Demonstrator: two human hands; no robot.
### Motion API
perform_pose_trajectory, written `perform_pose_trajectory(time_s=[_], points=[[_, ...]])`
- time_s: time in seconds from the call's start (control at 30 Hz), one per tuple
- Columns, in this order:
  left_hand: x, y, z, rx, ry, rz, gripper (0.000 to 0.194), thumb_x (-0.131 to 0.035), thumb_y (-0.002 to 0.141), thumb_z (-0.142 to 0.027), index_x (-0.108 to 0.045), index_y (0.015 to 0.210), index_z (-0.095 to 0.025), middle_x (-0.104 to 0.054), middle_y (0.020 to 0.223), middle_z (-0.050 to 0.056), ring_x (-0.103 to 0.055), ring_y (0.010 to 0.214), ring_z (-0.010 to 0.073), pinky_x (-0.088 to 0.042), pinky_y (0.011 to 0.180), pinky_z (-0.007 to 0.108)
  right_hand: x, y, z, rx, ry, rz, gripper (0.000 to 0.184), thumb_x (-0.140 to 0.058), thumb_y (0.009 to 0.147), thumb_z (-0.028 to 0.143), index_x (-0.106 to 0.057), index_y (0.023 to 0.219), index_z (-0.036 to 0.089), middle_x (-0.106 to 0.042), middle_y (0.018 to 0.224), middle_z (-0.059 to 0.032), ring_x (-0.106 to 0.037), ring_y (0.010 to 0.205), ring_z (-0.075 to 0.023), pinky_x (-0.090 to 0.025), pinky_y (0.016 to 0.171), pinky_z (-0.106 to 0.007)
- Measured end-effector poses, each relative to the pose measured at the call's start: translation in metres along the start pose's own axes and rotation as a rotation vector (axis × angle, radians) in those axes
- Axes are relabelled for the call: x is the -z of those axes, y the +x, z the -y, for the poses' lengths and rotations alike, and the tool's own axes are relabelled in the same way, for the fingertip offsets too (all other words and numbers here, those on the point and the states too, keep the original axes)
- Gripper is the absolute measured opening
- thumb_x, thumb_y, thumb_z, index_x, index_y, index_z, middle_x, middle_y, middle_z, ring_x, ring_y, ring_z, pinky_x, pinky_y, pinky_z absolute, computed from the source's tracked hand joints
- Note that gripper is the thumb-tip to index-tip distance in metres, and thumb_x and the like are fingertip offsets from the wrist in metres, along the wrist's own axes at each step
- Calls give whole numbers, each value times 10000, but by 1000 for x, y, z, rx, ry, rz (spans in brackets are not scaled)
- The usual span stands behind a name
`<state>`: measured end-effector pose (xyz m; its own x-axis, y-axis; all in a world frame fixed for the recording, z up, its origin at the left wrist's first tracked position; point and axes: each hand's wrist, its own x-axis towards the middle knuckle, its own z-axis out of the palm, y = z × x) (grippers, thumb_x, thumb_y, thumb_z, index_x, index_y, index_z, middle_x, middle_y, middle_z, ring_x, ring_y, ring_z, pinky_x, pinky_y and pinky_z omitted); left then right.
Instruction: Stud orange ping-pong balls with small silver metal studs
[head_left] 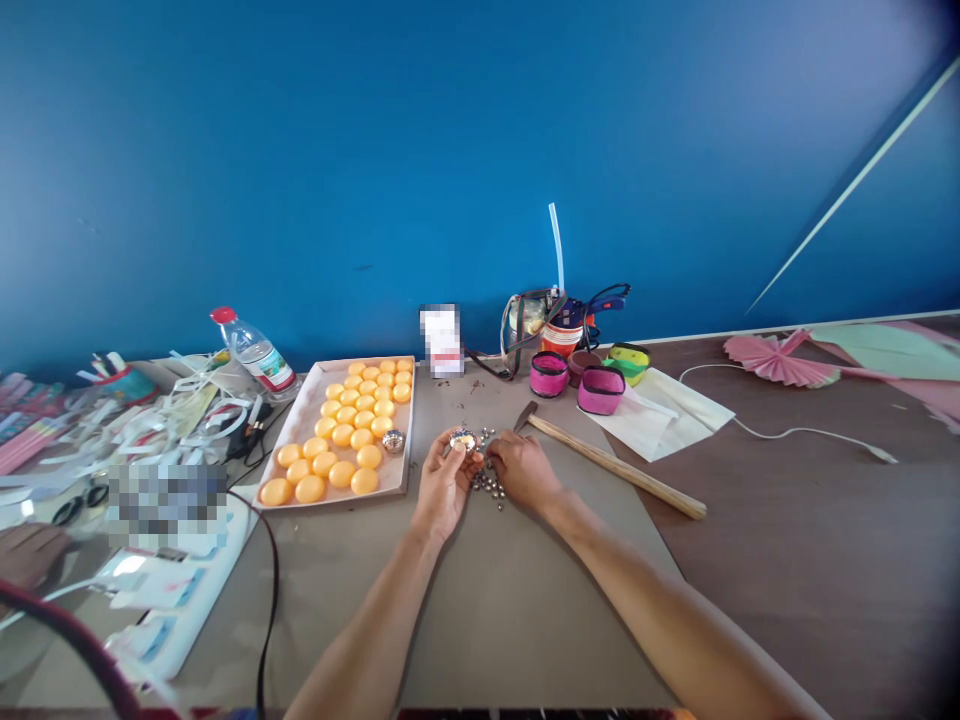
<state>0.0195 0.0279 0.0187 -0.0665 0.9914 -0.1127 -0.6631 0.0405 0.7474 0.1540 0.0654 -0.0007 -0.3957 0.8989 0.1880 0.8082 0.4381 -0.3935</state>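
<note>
My left hand [441, 488] grips a ball partly covered in shiny silver pieces [463, 438], with a yellowish patch showing on it. My right hand [525, 468] is closed, fingertips down at a scatter of small silver beads [491, 487] on the grey mat; anything in its pinch is hidden. To the left stands a shallow box [397, 487] with several orange balls [342, 435] in it. One silver-covered ball [393, 440] lies at its right side. Just beyond my right hand is a hammer [615, 462] with a wooden handle.
Small pink containers [549, 374] and white paper [656, 415] sit at the back right, near a white cable [817, 434]. A bottle [259, 358] leans behind cluttered strips and cords at left. Another person's hand [30, 555] shows at the far left edge.
</note>
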Motion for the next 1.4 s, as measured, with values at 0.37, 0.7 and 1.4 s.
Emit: perform_pose_trajectory(time_s=[0.37, 0.7, 1.4], points=[[2, 0, 0, 3, -8, -10, 327, -704, 688, -213, -551, 976, -194, -648, 820, 7, -590, 663, 94, -456, 708, 255, 3, 1, 2, -103, 617, -313, 116, -457, 736, 171, -564, 776, 189, -631, 754, -22, -560, 687, -147, -402, 661, -254], [0, -1, -2, 31, 8, 26, 328, -700, 693, -227, -543, 980, -196, -650, 822, 9, -597, 656, 100, -458, 679, 245, 10, 6, 5, -227, 1375, -160, 206, -622, 671, 353, -588, 752, 166, -518, 512, 50, -463, 487, -87, -365, 513, -222], [2, -2, 0, 79, -4, 68, 292, -652, 740, -267, -572, 1007, -180, -649, 819, 28, -612, 727, 131, -480, 743, 289, 11, 2, 14, -208, 1289, -48, 155, -591, 675, 320, -561, 734, 181, -570, 688, 29, -511, 652, -110, -402, 650, -240]])
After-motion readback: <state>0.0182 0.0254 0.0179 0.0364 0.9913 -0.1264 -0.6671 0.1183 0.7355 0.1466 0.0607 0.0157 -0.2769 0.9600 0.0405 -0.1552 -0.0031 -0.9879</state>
